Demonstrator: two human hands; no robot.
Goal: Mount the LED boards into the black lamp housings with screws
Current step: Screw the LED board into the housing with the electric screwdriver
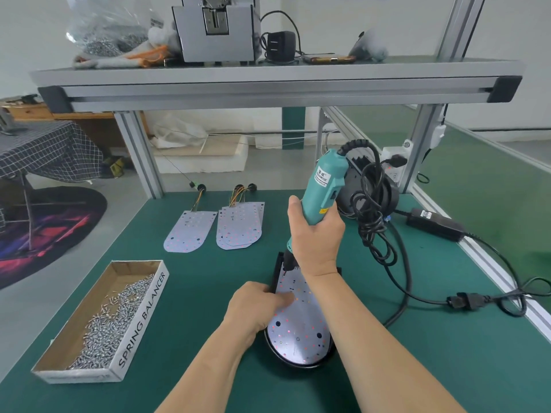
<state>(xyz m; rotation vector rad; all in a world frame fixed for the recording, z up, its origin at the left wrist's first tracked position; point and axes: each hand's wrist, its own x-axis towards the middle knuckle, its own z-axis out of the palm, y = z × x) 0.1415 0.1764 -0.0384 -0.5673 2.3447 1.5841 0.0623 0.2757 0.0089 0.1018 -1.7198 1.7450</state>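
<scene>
A white LED board (301, 326) lies in a black lamp housing (286, 360) on the green mat in front of me. My left hand (256, 305) rests on the board's left edge, fingers curled loosely, fingertips pressing the board. My right hand (316, 236) grips a teal electric screwdriver (323, 186), held nearly upright. Its bit touches the board's far left corner (284, 271). Spare LED boards with wire tails lie further back: a single one (189, 231) and a small stack (240, 226).
A cardboard box (98, 326) marked SPRING BALANCER holds several screws at the left. The screwdriver's black cable (372, 216) coils at the right, leading to a power brick (435, 225). More black housings (369, 192) stand behind the cable. An aluminium shelf (268, 84) spans overhead.
</scene>
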